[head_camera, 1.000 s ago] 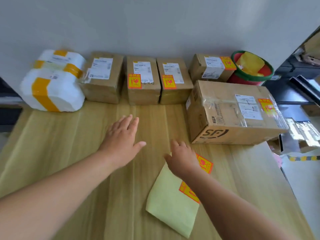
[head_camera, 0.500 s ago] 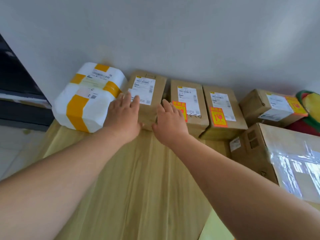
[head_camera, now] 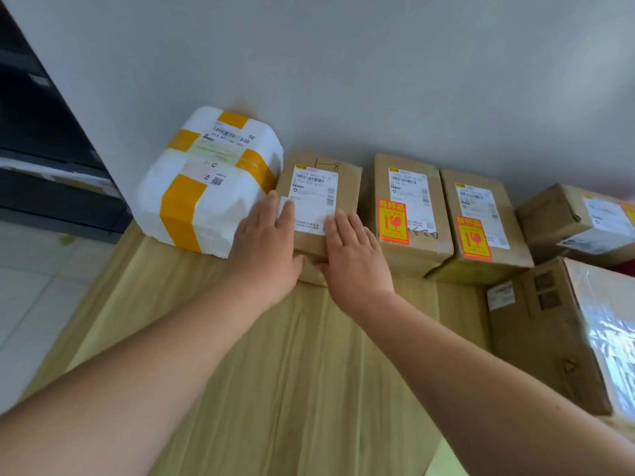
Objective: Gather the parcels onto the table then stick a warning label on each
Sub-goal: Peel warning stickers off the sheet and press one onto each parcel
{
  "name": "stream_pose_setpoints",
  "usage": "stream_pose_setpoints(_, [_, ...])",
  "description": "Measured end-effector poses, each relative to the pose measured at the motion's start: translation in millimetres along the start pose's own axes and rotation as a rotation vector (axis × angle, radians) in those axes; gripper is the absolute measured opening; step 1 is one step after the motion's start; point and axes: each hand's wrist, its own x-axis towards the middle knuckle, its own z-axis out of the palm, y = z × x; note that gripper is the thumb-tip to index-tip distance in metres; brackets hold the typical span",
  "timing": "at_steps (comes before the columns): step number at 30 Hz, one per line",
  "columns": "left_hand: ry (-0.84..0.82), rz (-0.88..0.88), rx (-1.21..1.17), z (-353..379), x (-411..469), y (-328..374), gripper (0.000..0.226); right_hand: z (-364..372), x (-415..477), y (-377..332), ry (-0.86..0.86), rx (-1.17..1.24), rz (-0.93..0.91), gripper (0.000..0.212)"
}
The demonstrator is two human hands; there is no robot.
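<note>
Parcel (head_camera: 321,166) lacking a warning label lies directly under both hands, its long axis running away from them toward the wall (head_camera: 378,80). The left hand (head_camera: 266,245) and right hand (head_camera: 350,255) lie flat on its near end, fingers straight and gripping nothing, neither one nearer. A white foam parcel (head_camera: 206,197) sits just left of the left hand and two labelled boxes (head_camera: 405,190) just right of the right hand (all taped shut, contents hidden).

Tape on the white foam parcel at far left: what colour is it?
Yellow-orange tape bands the white foam parcel; it shows best in the head view.
</note>
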Motion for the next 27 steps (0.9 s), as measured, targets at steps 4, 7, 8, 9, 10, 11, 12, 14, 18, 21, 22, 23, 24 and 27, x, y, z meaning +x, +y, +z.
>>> stream_pose_setpoints(4, [-0.13,-0.124,-0.29,4.4,-61.5,2.9,0.104,7.7,-72.7,-12.6,-0.023,0.064,-0.02,0.076])
stream_pose_setpoints(7, [-0.159,-0.119,-0.334,9.9,-118.0,9.5,0.107,12.0,-130.9,-22.0,-0.028,0.112,-0.007,0.077])
stream_pose_setpoints(8, [-0.156,-0.111,-0.337,11.2,-135.6,12.7,0.107,13.1,-149.3,-25.3,-0.031,0.132,0.008,0.077])
stream_pose_setpoints(9, [-0.157,-0.104,-0.341,12.4,-152.1,16.0,0.107,14.3,-166.7,-28.9,-0.034,0.162,0.036,0.078])
stream_pose_setpoints(10, [-0.161,-0.096,-0.342,13.4,-168.3,20.0,0.106,15.6,-183.4,-32.4,-0.038,0.201,0.074,0.078])
stream_pose_setpoints(11, [-0.167,-0.09,-0.339,13.8,-183.7,24.3,0.106,17.0,-199.2,-36.0,-0.043,0.245,0.112,0.079])
stream_pose_setpoints(12, [-0.17,-0.085,-0.339,13.9,-198.1,28.3,0.105,18.4,-214.7,-40.2,-0.051,0.29,0.147,0.079])
stream_pose_setpoints(14, [-0.175,-0.08,-0.35,13.5,-224.3,34.2,0.104,21.0,-244.3,-49.2,-0.059,0.373,0.201,0.079])
stream_pose_setpoints(18, [-0.209,-0.063,-0.342,12.0,-272.3,38.8,0.103,22.5,-293.6,-66.7,-0.047,0.464,0.231,0.079])
stream_pose_setpoints(21, [-0.218,-0.078,-0.33,10.4,-292.2,39.9,0.104,21.1,-311.3,-69.2,-0.05,0.477,0.196,0.076])
stream_pose_setpoints(22, [-0.215,-0.09,-0.309,8.5,-295.3,40.8,0.104,18.7,-314.5,-67.5,-0.054,0.483,0.175,0.076])
stream_pose_setpoints(23, [-0.211,-0.095,-0.263,5.4,-297.9,42.9,0.105,16.0,-317.2,-64.4,-0.056,0.494,0.153,0.075])
stream_pose_setpoints(24, [-0.196,-0.087,-0.197,1.8,-300.6,46.7,0.107,13.3,-321.2,-59.9,-0.051,0.503,0.136,0.075])
stream_pose_setpoints(27, [-0.073,0.076,-0.048,-6.4,-315.2,67.8,0.105,13.1,-346.3,-40.0,-0.004,0.482,0.164,0.073])
